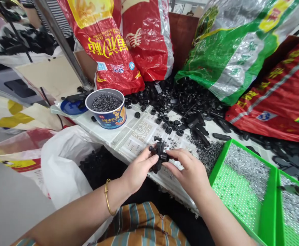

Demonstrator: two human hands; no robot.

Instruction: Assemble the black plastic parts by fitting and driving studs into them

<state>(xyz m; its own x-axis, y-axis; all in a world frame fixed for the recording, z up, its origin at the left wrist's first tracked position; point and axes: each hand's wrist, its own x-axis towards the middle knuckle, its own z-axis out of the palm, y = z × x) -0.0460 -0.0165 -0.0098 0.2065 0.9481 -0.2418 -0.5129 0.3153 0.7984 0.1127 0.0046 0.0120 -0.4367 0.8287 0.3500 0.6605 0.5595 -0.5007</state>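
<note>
Btwn fingers [179, 155]: blk knobbed pc [160, 153].

Held black part [160, 150] partly covered; rightmost tray [280, 212] cropped

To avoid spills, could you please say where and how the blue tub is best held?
Cup the blue tub by its round wall, ideally from the near side: it stands upright and open, holding small dark pieces, with black parts to its right.

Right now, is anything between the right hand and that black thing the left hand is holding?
No, nothing visible. The right hand is at the black thing, on the side across from the left hand; the small round pieces lie beyond, on the tabletop.
</note>
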